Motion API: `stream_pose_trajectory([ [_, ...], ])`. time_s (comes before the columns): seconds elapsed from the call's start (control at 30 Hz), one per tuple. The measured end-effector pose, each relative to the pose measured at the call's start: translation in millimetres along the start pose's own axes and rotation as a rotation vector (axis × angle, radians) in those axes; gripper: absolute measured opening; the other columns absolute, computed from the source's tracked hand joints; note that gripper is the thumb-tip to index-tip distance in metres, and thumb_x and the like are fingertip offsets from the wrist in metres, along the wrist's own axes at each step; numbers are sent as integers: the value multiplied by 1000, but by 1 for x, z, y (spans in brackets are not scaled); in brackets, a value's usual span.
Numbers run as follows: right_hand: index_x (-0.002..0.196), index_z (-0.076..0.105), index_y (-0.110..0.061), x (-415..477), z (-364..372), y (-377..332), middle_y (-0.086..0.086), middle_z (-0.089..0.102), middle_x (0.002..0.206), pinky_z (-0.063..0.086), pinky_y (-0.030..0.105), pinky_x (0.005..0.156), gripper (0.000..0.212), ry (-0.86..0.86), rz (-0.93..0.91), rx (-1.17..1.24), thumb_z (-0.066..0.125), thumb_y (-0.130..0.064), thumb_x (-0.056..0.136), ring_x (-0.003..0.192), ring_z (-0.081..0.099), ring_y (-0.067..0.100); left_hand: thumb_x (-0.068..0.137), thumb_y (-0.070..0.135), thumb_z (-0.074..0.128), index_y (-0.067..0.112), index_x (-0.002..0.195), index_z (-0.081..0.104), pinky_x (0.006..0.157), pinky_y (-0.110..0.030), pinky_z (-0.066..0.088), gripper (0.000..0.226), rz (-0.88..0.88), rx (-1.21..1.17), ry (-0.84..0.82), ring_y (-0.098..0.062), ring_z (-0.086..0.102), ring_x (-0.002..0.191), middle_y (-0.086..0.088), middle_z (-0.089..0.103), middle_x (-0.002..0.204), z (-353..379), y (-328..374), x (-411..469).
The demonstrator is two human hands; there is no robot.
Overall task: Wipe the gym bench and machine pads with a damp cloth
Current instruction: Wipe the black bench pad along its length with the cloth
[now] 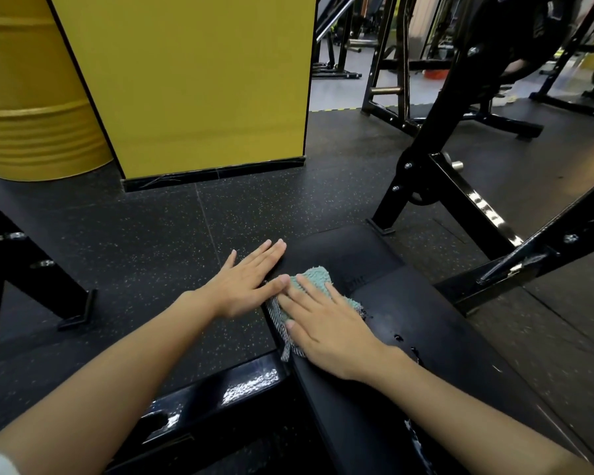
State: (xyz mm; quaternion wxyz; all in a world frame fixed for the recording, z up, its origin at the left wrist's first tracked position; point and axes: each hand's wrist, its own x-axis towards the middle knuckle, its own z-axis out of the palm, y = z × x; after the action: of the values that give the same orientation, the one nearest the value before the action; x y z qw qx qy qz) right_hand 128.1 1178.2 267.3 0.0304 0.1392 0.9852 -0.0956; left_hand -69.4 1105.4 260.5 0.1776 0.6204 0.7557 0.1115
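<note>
Cloth [314, 277] sits at the left edge of the bench [426, 320] under our flat right hand [326, 334]; left hand [244, 286] flat beside. Let's press evenly.

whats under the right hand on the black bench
A teal terry cloth lies under the flat right hand, on the black padded bench. Its far end and grey near edge stick out; the middle, and the pad beneath, are covered.

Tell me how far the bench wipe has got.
Done: wet drops on the bench pad suggest the near stretch is wiped. In hand: the right hand presses the cloth flat mid-pad, left hand resting on the edge. Left: the far section looks dry.
</note>
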Motion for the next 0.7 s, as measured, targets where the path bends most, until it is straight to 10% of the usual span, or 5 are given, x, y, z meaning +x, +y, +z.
stream_pose_trajectory([
  [0.3,158,5,-27,46,-4,-1,-12,-2,165,-3,46,123,54,28,66,53,21,-34,107,151,-8,10,84,82,13,31,158,-4,123,-43,0,92,-39,-122,43,7,-5,147,21,-4,163,-3,-6,0],
  [0.7,157,1,-33,-23,4,-6,-14,-9,164,-13,37,119,73,36,49,57,-8,-51,87,150,-14,7,101,51,10,36,156,18,122,-46,-13,57,-68,-182,59,11,-7,145,29,6,159,-1,1,3],
])
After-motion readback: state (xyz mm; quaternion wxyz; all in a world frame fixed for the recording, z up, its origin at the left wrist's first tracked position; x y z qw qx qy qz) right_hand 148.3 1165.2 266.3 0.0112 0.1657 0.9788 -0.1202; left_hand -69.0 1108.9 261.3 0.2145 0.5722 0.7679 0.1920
